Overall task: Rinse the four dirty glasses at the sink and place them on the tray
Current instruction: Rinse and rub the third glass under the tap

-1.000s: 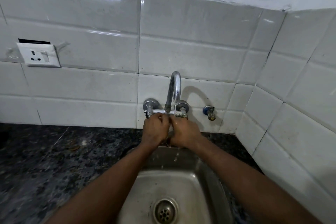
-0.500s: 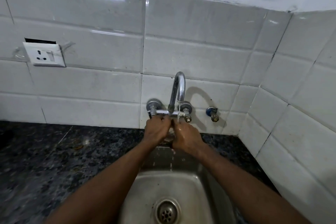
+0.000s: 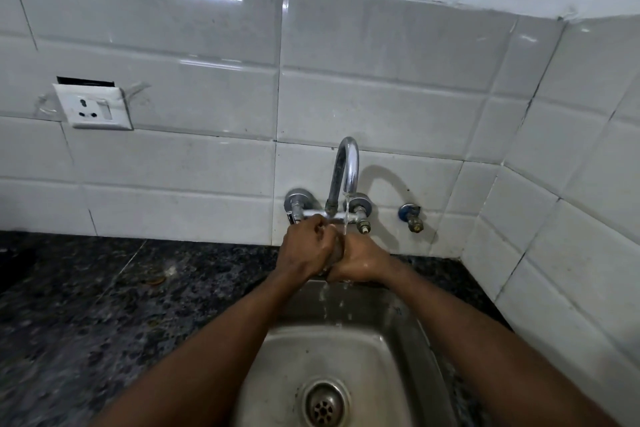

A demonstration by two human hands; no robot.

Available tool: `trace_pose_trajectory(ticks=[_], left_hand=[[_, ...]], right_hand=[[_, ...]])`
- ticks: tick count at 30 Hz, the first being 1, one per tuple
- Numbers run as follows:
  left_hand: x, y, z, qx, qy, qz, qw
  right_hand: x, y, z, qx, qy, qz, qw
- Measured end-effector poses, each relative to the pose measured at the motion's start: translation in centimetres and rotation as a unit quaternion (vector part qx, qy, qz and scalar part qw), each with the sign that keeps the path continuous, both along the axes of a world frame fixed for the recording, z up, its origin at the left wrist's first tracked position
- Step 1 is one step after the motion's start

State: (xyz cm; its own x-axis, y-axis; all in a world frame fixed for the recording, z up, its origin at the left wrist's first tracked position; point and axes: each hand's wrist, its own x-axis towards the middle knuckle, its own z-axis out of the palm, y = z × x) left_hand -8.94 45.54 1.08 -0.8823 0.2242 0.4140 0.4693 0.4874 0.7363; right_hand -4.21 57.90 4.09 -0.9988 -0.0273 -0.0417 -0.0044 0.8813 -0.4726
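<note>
white glazed tiles (image 3: 207,87) rise behind a dark speckled stone counter (image 3: 86,305). both hands meet just under the tap, directly above the sink's far edge. the left hand (image 3: 304,250) and right hand (image 3: 363,260) curl inward, knuckles up, fingers wrapped round a glass (image 3: 336,249) held between them. only a greyish, clear sliver of it shows, and what it holds cannot be told. a thin water stream (image 3: 345,215) falls from the chrome tap (image 3: 346,170) onto the hands. drips run off below them into the steel sink (image 3: 408,340), whose wet basin shows a round drain (image 3: 323,407). right of the hands sits a small brass valve (image 3: 410,215); far to their left is a white socket (image 3: 93,110).
</note>
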Motion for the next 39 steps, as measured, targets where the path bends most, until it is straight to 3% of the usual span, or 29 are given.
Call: trace_pose_trajectory(ticks=[2, 4, 7, 9, 13, 15, 17, 19, 20, 23, 24, 26, 28, 30, 33, 34, 37, 39], left_hand=[[-0.3, 0.6, 0.6, -0.057, -0.080, 0.043, 0.994], [-0.7, 0.7, 0.7, -0.070, -0.106, 0.051, 0.991], [-0.3, 0.0, 0.3, 0.003, -0.046, -0.006, 0.999], [0.0, -0.3, -0.1, -0.001, -0.002, -0.045, 0.999], [-0.5, 0.7, 0.6, -0.085, -0.093, 0.019, 0.992], [-0.5, 0.8, 0.2, -0.045, -0.076, 0.019, 0.996], [-0.1, 0.2, -0.2, 0.022, 0.004, -0.014, 1.000], [-0.1, 0.0, -0.4, 0.013, 0.047, -0.041, 0.998], [-0.1, 0.2, -0.3, -0.007, 0.032, -0.036, 0.999], [-1.1, 1.1, -0.4, -0.080, -0.078, 0.043, 0.993], [-1.2, 1.1, -0.3, -0.077, -0.103, 0.056, 0.990], [-1.0, 0.9, -0.3, -0.036, -0.088, 0.040, 0.995], [-0.3, 0.4, -0.1, -0.007, -0.004, -0.008, 1.000], [-0.1, 0.3, 0.0, -0.030, 0.032, -0.022, 0.999], [-0.6, 1.0, -0.1, -0.090, -0.050, 0.029, 0.994], [-0.6, 1.1, -0.2, -0.094, -0.057, 0.032, 0.993], [-0.2, 1.1, 0.4, -0.061, -0.070, -0.004, 0.996], [0.1, 0.8, 0.8, -0.043, -0.114, -0.028, 0.992]], right_hand=[[0.0, -0.8, -1.0, 0.152, 0.091, -0.016, 0.984], [-0.1, -1.0, -1.8, 0.191, 0.149, -0.028, 0.970], [-0.6, 0.3, -0.9, 0.035, 0.035, 0.003, 0.999], [-0.4, 0.6, -0.1, -0.037, -0.027, 0.001, 0.999], [-0.2, -0.7, -1.7, 0.180, 0.107, -0.032, 0.977], [-0.3, -0.7, -2.2, 0.145, 0.124, -0.032, 0.981], [-0.6, 0.1, -1.7, 0.016, 0.070, -0.021, 0.997], [-0.6, 0.4, -1.1, -0.062, -0.003, -0.014, 0.998], [-0.3, 0.1, -1.0, -0.041, -0.002, -0.021, 0.999], [-0.4, -0.9, -2.2, 0.143, 0.104, -0.052, 0.983], [-0.4, -1.0, -2.6, 0.150, 0.126, -0.056, 0.979], [-0.4, -0.6, -2.3, 0.079, 0.100, -0.030, 0.991], [-0.6, 0.5, -1.4, -0.057, 0.015, -0.021, 0.998], [-0.2, 0.4, -1.0, -0.090, -0.010, -0.025, 0.996], [-0.2, -0.5, -2.0, 0.087, 0.081, -0.047, 0.992], [-0.1, -0.7, -2.4, 0.086, 0.095, -0.044, 0.991], [0.3, -0.1, -2.6, -0.090, 0.023, 0.011, 0.996], [0.8, 0.3, -3.0, -0.144, 0.005, 0.034, 0.989]])
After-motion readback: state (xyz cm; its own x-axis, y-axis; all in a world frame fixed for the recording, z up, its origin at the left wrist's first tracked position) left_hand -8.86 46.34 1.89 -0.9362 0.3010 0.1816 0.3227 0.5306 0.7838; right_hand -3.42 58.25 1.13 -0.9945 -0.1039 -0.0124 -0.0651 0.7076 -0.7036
